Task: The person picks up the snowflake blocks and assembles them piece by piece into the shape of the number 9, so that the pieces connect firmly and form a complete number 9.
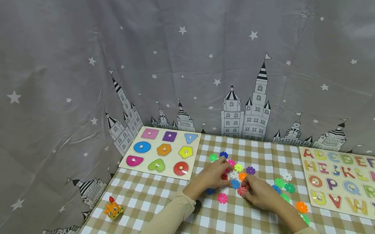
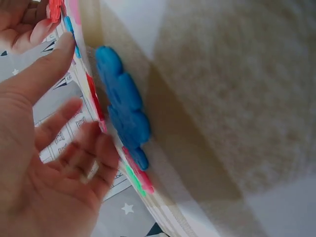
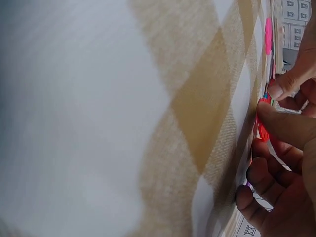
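Note:
Several flower-shaped plastic discs lie on the checked cloth. My right hand (image 1: 262, 194) pinches a coral-red disc (image 1: 242, 191) at its edge; the right wrist view shows the red disc (image 3: 263, 131) between the thumb and fingers of my right hand (image 3: 286, 163). My left hand (image 1: 211, 176) is over the left of the pile, beside a blue disc (image 1: 235, 184) and a dark red one (image 1: 224, 176). In the left wrist view my left hand (image 2: 54, 153) has loosely bent fingers with nothing seen between them, its thumb tip by a thin blue edge. A larger blue disc (image 2: 123, 98) lies nearby.
A shape puzzle board (image 1: 151, 154) lies to the left, a letter board (image 1: 333, 184) to the right. An orange toy figure (image 1: 113, 209) stands at the front left. More discs, one orange (image 1: 302, 207), lie right of my right hand. A grey curtain (image 1: 179, 56) hangs behind.

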### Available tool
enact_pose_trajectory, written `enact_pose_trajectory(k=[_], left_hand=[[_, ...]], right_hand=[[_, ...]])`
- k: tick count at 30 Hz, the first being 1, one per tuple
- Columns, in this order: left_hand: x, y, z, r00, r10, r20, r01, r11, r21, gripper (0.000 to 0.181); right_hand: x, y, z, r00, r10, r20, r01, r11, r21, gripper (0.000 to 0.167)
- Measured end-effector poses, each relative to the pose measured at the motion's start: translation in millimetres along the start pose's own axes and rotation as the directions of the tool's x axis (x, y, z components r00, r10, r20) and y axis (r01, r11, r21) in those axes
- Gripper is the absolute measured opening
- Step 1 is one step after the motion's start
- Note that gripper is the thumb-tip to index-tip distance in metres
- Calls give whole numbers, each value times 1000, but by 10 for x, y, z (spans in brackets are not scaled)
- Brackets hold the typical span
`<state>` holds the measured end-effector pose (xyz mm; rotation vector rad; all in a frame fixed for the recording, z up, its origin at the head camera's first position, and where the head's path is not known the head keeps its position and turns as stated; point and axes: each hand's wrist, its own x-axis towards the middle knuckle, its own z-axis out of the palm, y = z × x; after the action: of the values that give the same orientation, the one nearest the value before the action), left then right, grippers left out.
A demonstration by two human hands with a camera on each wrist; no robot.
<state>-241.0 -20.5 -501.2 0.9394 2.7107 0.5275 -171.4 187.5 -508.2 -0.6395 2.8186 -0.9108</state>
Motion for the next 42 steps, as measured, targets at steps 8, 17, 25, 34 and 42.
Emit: enact_pose_trajectory(k=[8,17,25,34,42], left_hand=[[-3,-22,-11,998,-51,-25,51,999,-6,37],[-28,-27,-38,996,-85,-8,86,996,0,35],[-45,4,-45,999,-41,3,40,992,119,24],[-51,-42,-28,998,10,54,-6,996,-88,17],[-72,-121,-89,999,-39,-7,26,779,-627,22]], right_hand=[[10,-10,-5,1000,9,-2,-9,1000,-19,27],[-6,-13,-76,998,56,-42,-56,998,-13,20],[15,-6,-130,992,42,-123,-36,998,46,28],[19,8,-157,979,22,-204,-5,997,82,29],[83,13,-184,943,-7,-332,42,994,98,33]])
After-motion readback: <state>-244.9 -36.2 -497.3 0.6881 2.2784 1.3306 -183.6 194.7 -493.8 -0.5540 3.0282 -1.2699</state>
